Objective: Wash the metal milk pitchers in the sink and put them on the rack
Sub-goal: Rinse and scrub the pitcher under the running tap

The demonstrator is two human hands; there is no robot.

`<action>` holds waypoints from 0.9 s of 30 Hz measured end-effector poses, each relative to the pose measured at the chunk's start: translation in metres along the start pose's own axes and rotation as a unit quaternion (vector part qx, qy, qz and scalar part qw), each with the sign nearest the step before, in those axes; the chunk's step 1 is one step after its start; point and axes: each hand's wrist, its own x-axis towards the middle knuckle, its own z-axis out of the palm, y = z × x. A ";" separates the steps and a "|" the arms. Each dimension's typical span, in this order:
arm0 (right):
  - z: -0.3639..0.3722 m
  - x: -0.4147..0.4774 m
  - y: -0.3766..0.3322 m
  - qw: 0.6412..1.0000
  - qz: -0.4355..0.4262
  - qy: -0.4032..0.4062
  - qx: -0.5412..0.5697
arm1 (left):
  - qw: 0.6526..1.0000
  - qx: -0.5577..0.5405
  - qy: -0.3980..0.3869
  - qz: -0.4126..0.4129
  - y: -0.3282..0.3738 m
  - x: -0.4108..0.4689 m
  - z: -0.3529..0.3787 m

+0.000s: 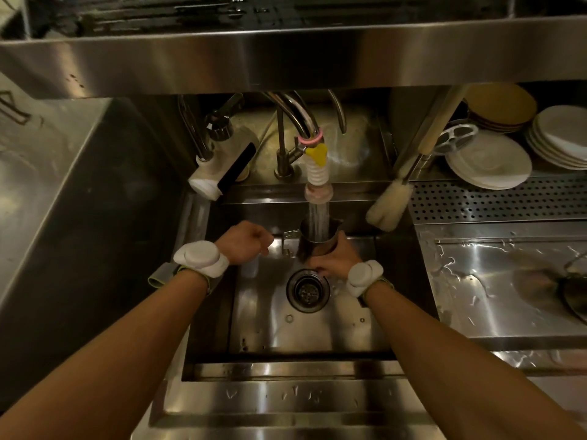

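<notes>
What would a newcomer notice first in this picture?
The water streaming from the tap into the pitcher, which the right hand holds in the middle of the sink. Next, the white brush leaning at the sink's back right corner, and the stacked plates at far right.

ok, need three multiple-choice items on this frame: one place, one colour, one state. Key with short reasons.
1. Where is the metal milk pitcher?
A) under the faucet stream
B) on the perforated rack
C) stacked on the plates

2. What colour is the clip on the faucet hose?
A) blue
B) yellow
C) black

3. The faucet is:
A) shut off
B) running
C) taken off

Key:
1 A, the right hand holds it upright over the sink, below the spout.
2 B, the clip is yellow, just under the pink bands.
3 B, a water stream falls into the pitcher's mouth.
</notes>
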 end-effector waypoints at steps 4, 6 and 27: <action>-0.014 -0.003 -0.008 0.991 0.047 -0.099 -0.072 | 1.000 0.010 0.002 -0.003 0.002 -0.002 -0.005; -0.019 -0.002 -0.007 0.996 0.044 -0.039 -0.061 | 1.000 0.011 0.004 0.002 0.004 -0.002 -0.006; -0.012 -0.004 -0.005 0.999 0.010 0.034 -0.026 | 1.000 0.002 -0.003 -0.013 0.012 -0.003 0.005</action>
